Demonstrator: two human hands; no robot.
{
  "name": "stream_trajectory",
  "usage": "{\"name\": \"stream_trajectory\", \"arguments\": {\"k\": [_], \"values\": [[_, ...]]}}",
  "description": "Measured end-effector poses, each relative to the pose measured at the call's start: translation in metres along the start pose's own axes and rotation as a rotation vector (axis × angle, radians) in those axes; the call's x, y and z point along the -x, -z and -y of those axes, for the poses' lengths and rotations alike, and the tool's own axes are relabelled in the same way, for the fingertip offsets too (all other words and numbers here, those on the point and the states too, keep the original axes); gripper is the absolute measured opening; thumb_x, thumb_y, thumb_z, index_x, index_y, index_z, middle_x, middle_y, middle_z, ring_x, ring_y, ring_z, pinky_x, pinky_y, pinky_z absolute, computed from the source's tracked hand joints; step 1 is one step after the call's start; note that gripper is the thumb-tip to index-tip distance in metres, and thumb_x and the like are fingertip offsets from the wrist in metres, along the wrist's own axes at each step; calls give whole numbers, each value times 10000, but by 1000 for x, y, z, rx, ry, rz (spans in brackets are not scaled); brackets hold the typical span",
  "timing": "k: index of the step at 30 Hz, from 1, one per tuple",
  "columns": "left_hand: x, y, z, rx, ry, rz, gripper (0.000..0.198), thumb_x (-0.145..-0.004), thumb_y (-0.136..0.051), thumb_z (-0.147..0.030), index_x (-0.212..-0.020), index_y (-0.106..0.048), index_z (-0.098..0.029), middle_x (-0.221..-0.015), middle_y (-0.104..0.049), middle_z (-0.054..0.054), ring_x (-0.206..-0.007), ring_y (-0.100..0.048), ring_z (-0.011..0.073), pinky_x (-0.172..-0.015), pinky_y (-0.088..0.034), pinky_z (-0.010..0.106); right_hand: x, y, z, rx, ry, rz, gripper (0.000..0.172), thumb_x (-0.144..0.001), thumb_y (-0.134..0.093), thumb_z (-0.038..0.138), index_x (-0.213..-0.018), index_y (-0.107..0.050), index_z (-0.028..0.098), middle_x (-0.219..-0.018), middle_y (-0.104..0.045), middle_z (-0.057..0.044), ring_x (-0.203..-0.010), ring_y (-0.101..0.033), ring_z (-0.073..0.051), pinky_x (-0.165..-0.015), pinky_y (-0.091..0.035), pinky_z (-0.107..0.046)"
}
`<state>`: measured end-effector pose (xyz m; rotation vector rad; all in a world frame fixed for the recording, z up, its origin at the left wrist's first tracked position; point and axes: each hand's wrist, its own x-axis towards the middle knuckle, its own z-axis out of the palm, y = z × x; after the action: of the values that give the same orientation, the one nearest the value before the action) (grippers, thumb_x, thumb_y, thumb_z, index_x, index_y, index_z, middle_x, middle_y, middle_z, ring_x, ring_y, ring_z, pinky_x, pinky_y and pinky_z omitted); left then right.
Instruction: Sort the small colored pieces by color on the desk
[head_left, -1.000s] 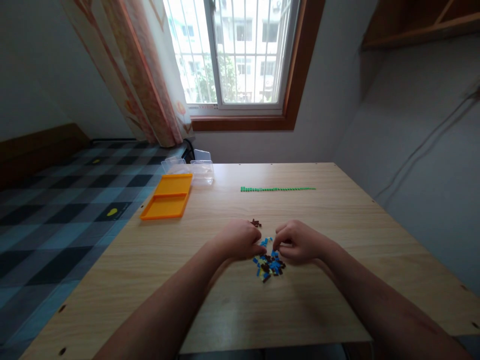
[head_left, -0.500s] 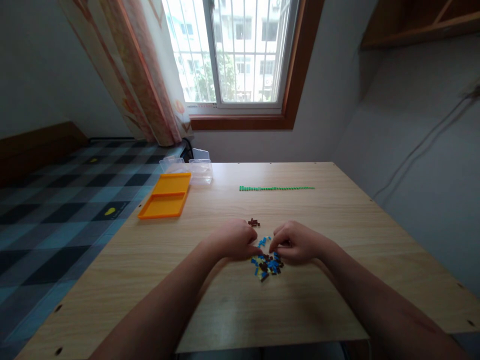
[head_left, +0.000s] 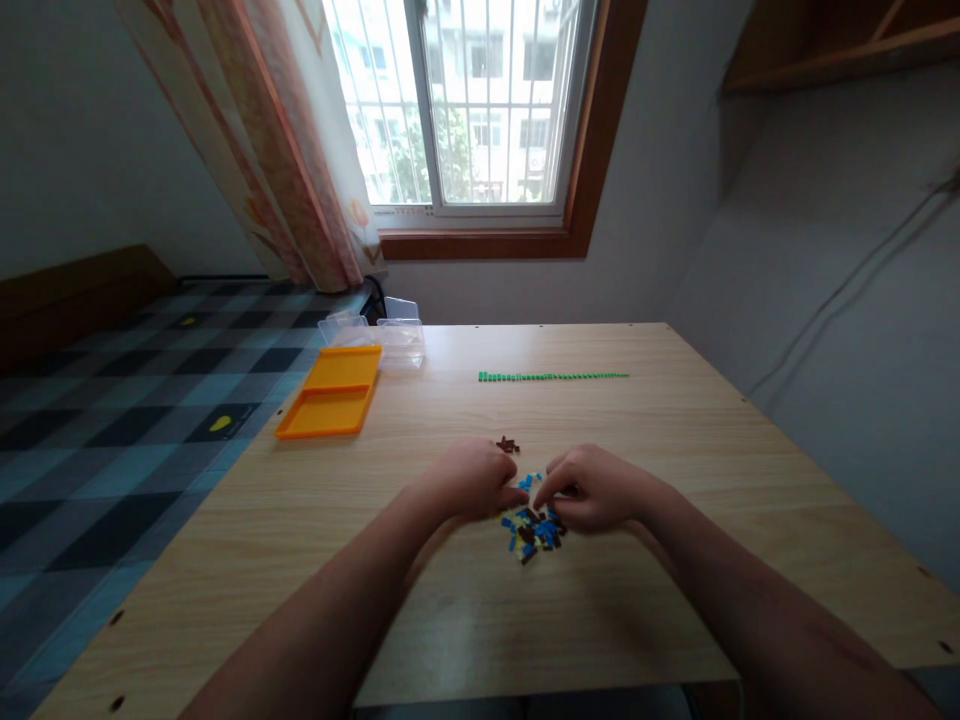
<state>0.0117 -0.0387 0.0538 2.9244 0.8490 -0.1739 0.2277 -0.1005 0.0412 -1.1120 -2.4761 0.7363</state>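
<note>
Small blue, brown and pale yellow toy-brick pieces lie in a loose pile on the wooden table, just in front of my hands. My left hand rests at the pile's upper left with its fingers curled and the thumb stretched toward the pieces. From the right, my right hand reaches the pile's upper edge, index finger pointing down and the others folded. Whatever either hand may hold is too small or hidden. Between the hands lie a few blue pieces. Beyond my left fingers sits a small brown group.
A long row of green pieces runs across the back of the table. At the left stands an orange two-part tray, with clear plastic boxes behind it. A bed with a checked cover borders the table's left side.
My right index finger has shifted slightly left over the top of the pile. The left thumb has moved a little to the right. The laid-out groups look the same.
</note>
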Motion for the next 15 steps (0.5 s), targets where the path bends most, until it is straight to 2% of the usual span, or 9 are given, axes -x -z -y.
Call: {"name": "stream_trajectory", "arguments": {"k": [7, 15], "values": [[-2, 0, -8, -11, 23, -44, 458, -908, -508, -531, -753, -737, -166, -763, -714, 127, -738, -685, 271, -610, -450, 324, 2, 9, -3, 81, 23, -51, 328, -759, -574, 121, -954, -810, 238, -742, -744, -23, -595, -598, -121, -589, -386, -222], [3, 3, -2, 36, 3, 5, 402, -822, -626, -558, -722, -740, -185, -680, -692, 95, -694, -667, 252, -577, -427, 307, 1, 3, -1, 46, 2, -24, 351, -738, -572, 105, -959, -809, 241, -777, -757, -22, -626, -625, -125, -594, -398, -217]]}}
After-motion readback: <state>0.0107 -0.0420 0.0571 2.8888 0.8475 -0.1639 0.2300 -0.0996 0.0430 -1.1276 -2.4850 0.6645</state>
